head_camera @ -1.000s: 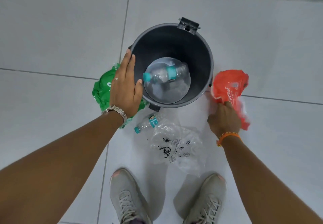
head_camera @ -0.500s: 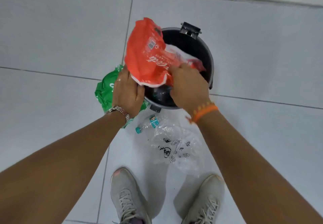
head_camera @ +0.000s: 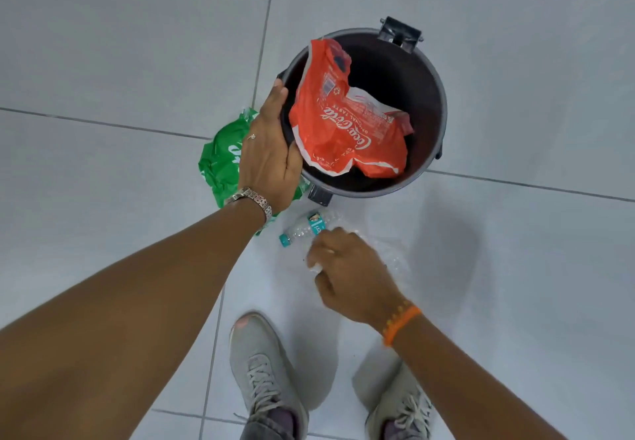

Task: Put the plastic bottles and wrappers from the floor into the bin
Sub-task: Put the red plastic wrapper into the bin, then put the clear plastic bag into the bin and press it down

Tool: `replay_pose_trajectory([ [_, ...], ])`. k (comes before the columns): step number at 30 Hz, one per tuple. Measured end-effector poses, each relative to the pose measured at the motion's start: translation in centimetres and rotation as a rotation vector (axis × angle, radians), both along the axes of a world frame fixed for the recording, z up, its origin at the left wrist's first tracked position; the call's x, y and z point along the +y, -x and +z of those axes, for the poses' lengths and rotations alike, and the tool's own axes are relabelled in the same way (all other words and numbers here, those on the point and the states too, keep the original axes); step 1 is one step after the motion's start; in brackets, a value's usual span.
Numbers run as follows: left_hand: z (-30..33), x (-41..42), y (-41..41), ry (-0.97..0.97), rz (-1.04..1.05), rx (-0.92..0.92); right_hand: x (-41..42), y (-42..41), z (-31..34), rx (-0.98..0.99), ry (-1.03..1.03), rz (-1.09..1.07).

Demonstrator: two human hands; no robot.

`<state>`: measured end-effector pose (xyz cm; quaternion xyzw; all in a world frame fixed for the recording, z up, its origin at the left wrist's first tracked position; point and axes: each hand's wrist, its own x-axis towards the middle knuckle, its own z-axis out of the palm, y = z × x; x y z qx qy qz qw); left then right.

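Head view: nearest, my shoes (head_camera: 264, 374) on the tiled floor (head_camera: 103, 61). Right hand (head_camera: 347, 274) is down on the clear wrapper (head_camera: 391, 257), fingers curled; whether it grips yet, I cannot tell. Just left, touching the fingertips, lies the small bottle (head_camera: 304, 228): light, crushable, slippery; take it mid-body at the label. Green wrapper (head_camera: 223, 161) lies left of the bin. Left hand (head_camera: 271, 154) clasps the bin (head_camera: 436, 96) rim. The red wrapper (head_camera: 340, 123) sits inside, soft, springy.
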<state>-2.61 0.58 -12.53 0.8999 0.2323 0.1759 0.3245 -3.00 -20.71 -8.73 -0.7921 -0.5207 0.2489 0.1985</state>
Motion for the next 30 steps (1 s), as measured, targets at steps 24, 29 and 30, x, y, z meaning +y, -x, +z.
replay_pose_trajectory([
  [24,0.2,-0.3,-0.3,-0.049,-0.016,0.076,1.2,-5.0,11.5,-0.004,-0.592,-0.734],
  [29,0.3,0.0,0.0,-0.068,-0.05,0.061,-1.3,-6.9,8.3,0.062,-0.471,-0.966],
  [30,0.3,0.1,0.1,-0.076,-0.058,0.06,-2.9,-5.8,6.8,0.079,-0.404,-1.042],
])
